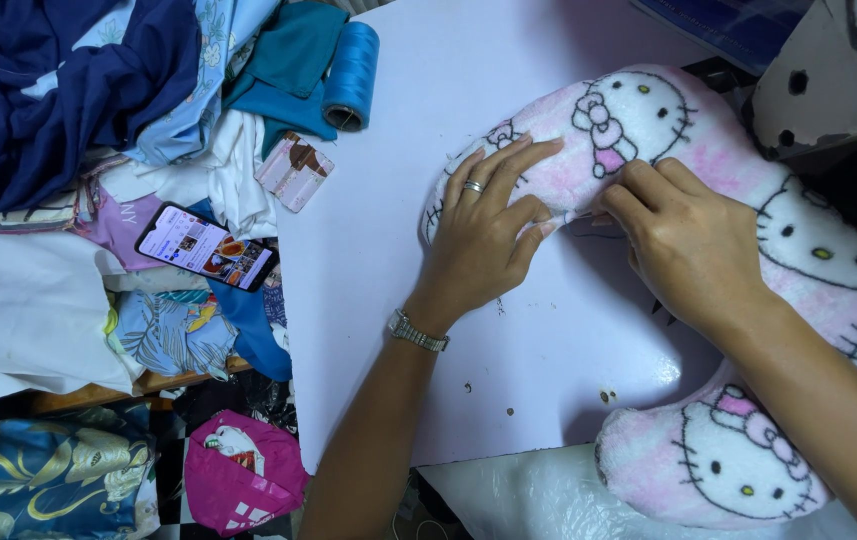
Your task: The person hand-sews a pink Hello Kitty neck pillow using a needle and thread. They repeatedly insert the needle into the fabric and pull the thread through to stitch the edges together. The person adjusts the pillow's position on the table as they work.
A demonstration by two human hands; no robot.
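A pink and white plush U-shaped neck pillow (748, 180) printed with cartoon cat faces lies on a white table top (398, 300). My left hand (488, 225), with a ring and a metal wristwatch, lies flat on the pillow's upper left end and presses it down. My right hand (683, 245) pinches the pillow's inner edge right beside the left fingertips. Whether a needle or thread is between the fingers is too small to tell. The pillow's other end (713, 460) curves round to the bottom right.
A heap of fabric (68, 100) in blue, white and floral prints fills the left. On it lie a lit phone (206, 247), a teal thread cone (351, 75) and a small pink packet (294, 171). A pink bag (238, 475) is on the floor. A grey machine part (828, 80) sits top right.
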